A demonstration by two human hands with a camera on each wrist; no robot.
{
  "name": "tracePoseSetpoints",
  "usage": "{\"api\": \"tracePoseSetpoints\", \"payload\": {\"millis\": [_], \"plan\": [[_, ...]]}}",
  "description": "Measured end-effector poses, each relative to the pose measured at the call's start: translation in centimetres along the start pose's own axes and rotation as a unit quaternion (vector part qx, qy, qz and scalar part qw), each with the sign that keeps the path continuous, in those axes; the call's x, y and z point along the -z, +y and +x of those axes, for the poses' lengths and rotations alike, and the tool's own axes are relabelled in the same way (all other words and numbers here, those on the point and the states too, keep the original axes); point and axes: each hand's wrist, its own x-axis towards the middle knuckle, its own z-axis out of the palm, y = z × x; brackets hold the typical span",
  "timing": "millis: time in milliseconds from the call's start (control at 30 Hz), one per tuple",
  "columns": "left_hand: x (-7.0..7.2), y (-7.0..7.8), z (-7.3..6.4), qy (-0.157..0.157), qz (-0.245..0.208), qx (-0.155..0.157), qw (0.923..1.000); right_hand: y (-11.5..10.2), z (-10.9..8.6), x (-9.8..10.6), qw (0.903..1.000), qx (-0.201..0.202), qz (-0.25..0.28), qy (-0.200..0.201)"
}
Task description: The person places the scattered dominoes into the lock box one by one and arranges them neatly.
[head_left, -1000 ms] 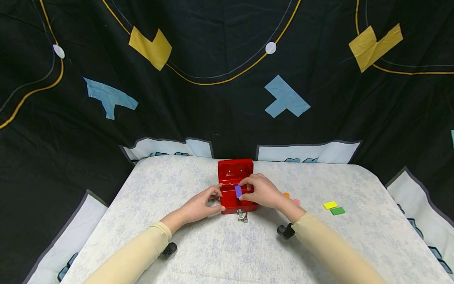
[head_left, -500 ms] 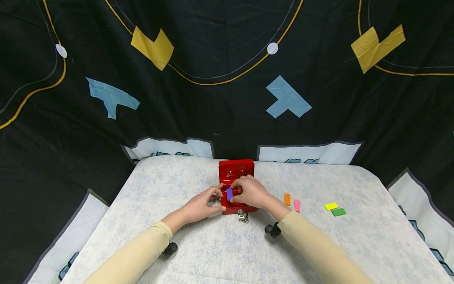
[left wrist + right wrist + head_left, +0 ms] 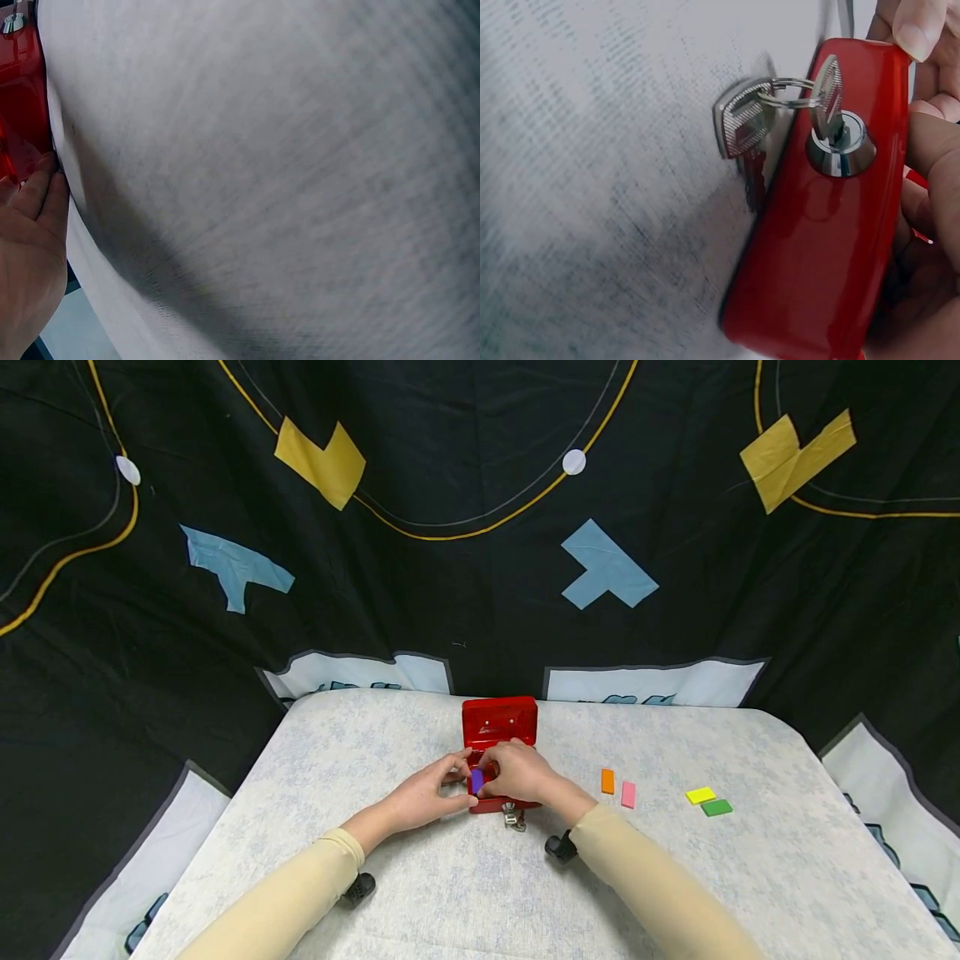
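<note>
Mid-frame, at the open red box (image 3: 491, 807), the right hand's (image 3: 519, 772) fingers pinch the purple tile (image 3: 477, 782); the left hand (image 3: 422, 792), fingers apart, touches the box's left end. The tile looks light, stiff, smooth, perhaps slippery; I'd hold its opposite ends.

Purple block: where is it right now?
In the head view, the purple block is pinched in the right hand, at the left side of the open red box.
</note>
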Motion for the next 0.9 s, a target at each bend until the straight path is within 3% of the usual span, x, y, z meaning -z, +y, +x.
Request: {"api": "tracePoseSetpoints", "payload": {"millis": [900], "plan": [[0.03,0.07,0.05,-0.004,-0.006,0.001,1.0,0.06,0.46,-1.0,0.9999,-0.008,-0.01,-0.006]]}}
